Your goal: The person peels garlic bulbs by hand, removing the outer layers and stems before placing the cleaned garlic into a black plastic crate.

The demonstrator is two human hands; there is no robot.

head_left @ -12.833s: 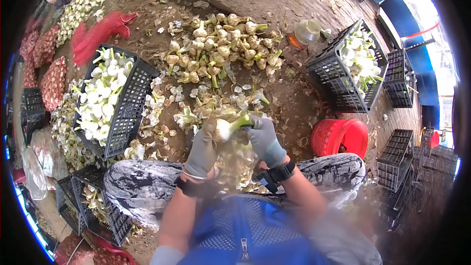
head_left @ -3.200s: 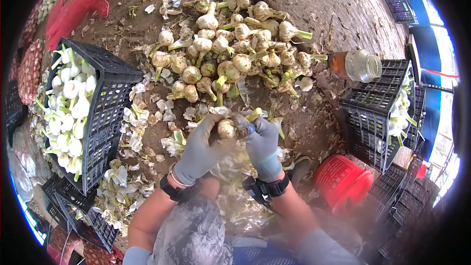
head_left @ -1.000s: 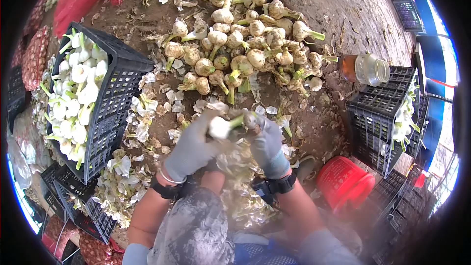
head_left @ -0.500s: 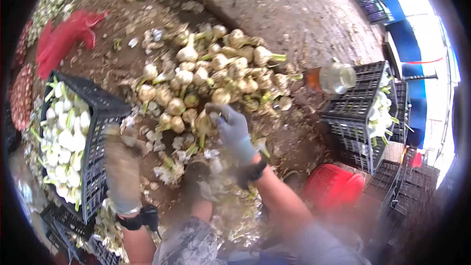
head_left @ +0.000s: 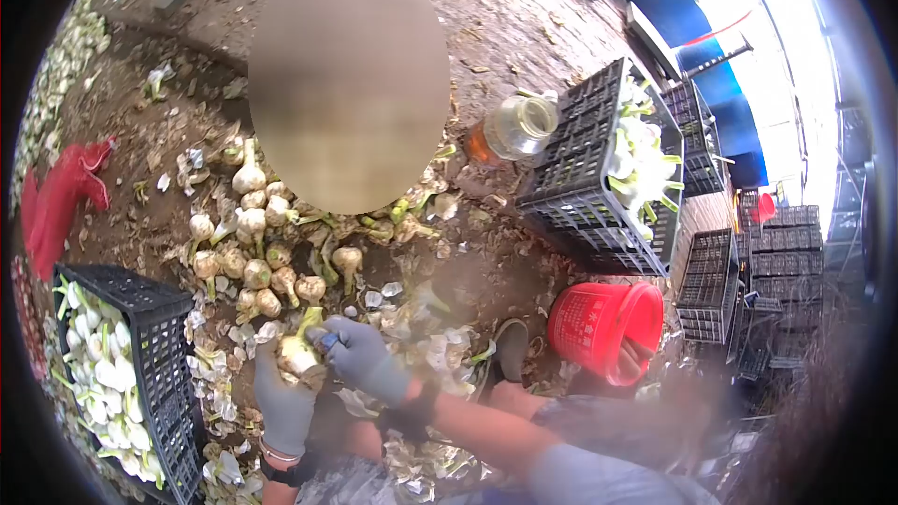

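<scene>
My left hand (head_left: 283, 407), in a grey glove, is closed around a garlic bulb (head_left: 299, 357) with a short green stem. Close against the bulb's right side, my gloved right hand (head_left: 367, 357) is closed, with a small dark bluish thing at its fingertips that I cannot make out. Beyond my hands lies a pile of untrimmed garlic (head_left: 251, 224) with stems and roots. A blurred oval hides part of that pile. Loose garlic skins (head_left: 440, 355) cover the ground around my feet.
A black crate (head_left: 168, 365) of white garlic stands at left; another garlic-filled crate (head_left: 585, 196) stands at right. Near it are a red bucket (head_left: 594, 323) and a jar (head_left: 519, 128) with amber liquid. A red sack (head_left: 61, 210) lies far left; stacked crates (head_left: 786, 266) stand far right.
My left hand has moved from beside the left crate and now holds a garlic bulb. The right hand has drawn back from the pile to that bulb. The view has shifted right.
</scene>
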